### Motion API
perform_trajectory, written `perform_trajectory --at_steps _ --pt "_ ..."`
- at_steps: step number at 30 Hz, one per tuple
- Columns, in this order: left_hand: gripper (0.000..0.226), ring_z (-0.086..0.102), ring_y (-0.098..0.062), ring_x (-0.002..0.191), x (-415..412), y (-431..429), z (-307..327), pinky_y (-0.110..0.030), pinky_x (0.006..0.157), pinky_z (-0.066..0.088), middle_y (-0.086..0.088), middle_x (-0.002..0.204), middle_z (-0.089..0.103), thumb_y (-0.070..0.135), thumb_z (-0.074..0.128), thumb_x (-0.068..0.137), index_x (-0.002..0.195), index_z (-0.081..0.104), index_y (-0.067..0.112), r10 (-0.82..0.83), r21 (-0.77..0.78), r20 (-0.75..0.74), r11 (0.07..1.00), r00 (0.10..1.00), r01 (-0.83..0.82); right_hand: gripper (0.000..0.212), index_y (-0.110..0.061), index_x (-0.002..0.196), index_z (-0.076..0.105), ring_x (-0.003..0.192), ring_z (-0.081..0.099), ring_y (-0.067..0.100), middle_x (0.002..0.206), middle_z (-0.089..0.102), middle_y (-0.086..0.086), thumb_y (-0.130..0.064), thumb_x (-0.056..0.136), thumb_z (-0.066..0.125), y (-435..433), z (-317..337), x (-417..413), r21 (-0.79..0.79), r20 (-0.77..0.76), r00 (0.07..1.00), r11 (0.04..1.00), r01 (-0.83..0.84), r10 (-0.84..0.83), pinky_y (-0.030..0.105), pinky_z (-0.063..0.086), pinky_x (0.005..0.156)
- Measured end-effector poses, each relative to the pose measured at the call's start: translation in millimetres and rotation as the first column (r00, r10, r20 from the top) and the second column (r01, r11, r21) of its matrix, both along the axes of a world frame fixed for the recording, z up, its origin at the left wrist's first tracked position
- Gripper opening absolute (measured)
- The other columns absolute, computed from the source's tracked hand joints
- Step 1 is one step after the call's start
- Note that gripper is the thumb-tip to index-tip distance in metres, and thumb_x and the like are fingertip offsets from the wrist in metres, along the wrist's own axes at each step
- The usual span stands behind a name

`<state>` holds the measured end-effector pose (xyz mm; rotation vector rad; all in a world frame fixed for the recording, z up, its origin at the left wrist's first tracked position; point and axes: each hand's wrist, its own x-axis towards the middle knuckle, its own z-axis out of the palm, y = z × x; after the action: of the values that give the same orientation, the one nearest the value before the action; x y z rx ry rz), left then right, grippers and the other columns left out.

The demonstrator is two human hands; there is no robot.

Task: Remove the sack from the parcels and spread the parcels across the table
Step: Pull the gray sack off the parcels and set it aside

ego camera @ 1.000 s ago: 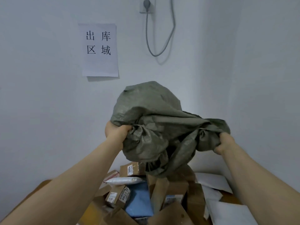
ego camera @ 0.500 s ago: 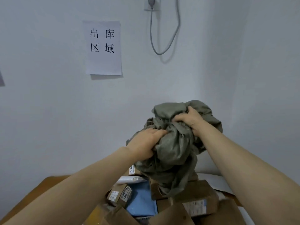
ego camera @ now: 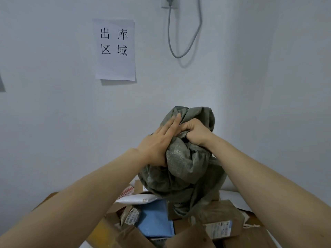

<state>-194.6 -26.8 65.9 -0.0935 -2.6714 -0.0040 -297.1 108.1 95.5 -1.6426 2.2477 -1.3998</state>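
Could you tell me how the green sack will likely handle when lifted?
Probably floppy: the sack bunches into folds and droops over the parcels. Likely light: the right hand grips it aloft, the left hand only pressing flat.

The sack (ego camera: pixel 188 165) sits between our left hand (ego camera: pixel 155 147) and right hand (ego camera: pixel 195 133). Below our hands, parcels (ego camera: pixel 220 219) pile on the table (ego camera: pixel 48 198).

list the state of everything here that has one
sack, bunched up, held over the parcels
left grip, fingers straight, pressing on the sack
right grip, clenched on sack cloth
parcels, heaped in a pile, not spread
plug, plugged in
sign, stuck on the wall
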Motion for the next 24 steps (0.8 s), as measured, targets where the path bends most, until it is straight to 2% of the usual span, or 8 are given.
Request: perform_trajectory --at_steps 3,7,10,13,17,20,22,24 --pt "0.115 0.031 -0.02 0.134 3 -3 -1 -0.038 0.099 0.043 0.005 0.147 0.031 0.041 0.069 0.079 0.143 -0.026 0.037 0.055 0.027 -0.02 0.998 0.998 -0.054 0.041 -0.008 0.083 0.075 0.072 0.065 -0.008 0.074 0.071 -0.005 0.023 0.075 0.05 -4 -1 3 -0.038 -0.007 1.0 0.999 -0.005 0.005 0.007 0.049 0.07" --pt "0.089 0.038 -0.023 0.129 3 -20 6 -0.035 0.094 0.044 0.003 0.142 0.042 0.037 0.061 0.083 0.151 0.004 0.034 0.186 0.081 -0.111 0.981 0.976 -0.178 0.044 -0.013 0.098 0.072 0.091 0.065 0.002 0.096 0.071 0.002 0.01 0.065 0.054 0 4 10 -0.262 0.175 0.98 0.964 -0.045 0.094 0.016 0.051 0.086" --pt "0.08 0.047 -0.03 0.124 7 -36 15 -0.037 0.094 0.043 -0.007 0.134 0.051 0.03 0.062 0.081 0.148 0.02 0.035 0.36 0.358 -0.237 0.896 0.902 -0.263 0.04 -0.025 0.108 0.068 0.111 0.058 0.01 0.118 0.063 -0.002 -0.004 0.074 0.067 14 11 -4 -0.42 0.161 0.983 0.895 0.15 -0.089 0.026 0.045 0.101" --pt "0.069 0.055 -0.029 0.114 11 -43 23 -0.035 0.09 0.045 -0.006 0.125 0.06 0.021 0.067 0.078 0.14 0.038 0.028 0.426 0.606 -0.373 0.785 0.824 -0.131 0.059 -0.035 0.131 0.05 0.124 0.037 0.007 0.139 0.04 -0.006 -0.024 0.079 0.076 29 2 -14 -0.288 0.151 0.965 0.924 0.252 -0.216 0.03 0.031 0.108" --pt "0.06 0.057 -0.021 0.103 13 -42 37 -0.03 0.087 0.047 0.002 0.111 0.062 0.016 0.075 0.071 0.126 0.052 0.022 0.476 0.821 -0.364 0.569 0.8 0.035 0.118 -0.041 0.15 0.004 0.144 0.012 0.019 0.157 0.002 -0.005 -0.044 0.063 0.085 28 -25 -27 -0.022 0.208 0.933 0.953 0.304 -0.293 0.044 0.021 0.117" --pt "0.053 0.062 -0.026 0.098 13 -46 42 -0.039 0.089 0.053 -0.003 0.105 0.065 0.006 0.078 0.066 0.115 0.058 0.014 0.54 0.935 -0.308 0.324 0.784 0.145 0.13 -0.047 0.148 -0.007 0.148 -0.004 0.025 0.159 -0.016 -0.001 -0.063 0.053 0.08 20 -39 -36 0.041 0.303 0.865 0.913 0.407 -0.399 0.054 0.017 0.118" --pt "0.045 0.064 -0.029 0.095 15 -44 41 -0.039 0.084 0.055 -0.007 0.1 0.066 0.002 0.076 0.066 0.108 0.062 0.009 0.566 0.96 -0.279 0.153 0.776 0.234 0.126 -0.045 0.148 -0.006 0.148 -0.004 0.027 0.159 -0.016 0.002 -0.072 0.053 0.072 16 -42 -36 -0.076 0.545 0.74 0.856 0.512 -0.394 0.054 0.016 0.117" --pt "0.026 0.064 -0.029 0.088 18 -40 41 -0.034 0.077 0.054 -0.008 0.089 0.064 -0.001 0.073 0.072 0.093 0.06 0.007 0.587 0.945 -0.248 -0.03 0.771 0.327 0.125 -0.041 0.15 -0.004 0.148 0.001 0.032 0.16 -0.011 0.003 -0.079 0.054 0.067 14 -49 -39 -0.125 0.822 0.494 0.755 0.643 -0.285 0.058 0.014 0.116"
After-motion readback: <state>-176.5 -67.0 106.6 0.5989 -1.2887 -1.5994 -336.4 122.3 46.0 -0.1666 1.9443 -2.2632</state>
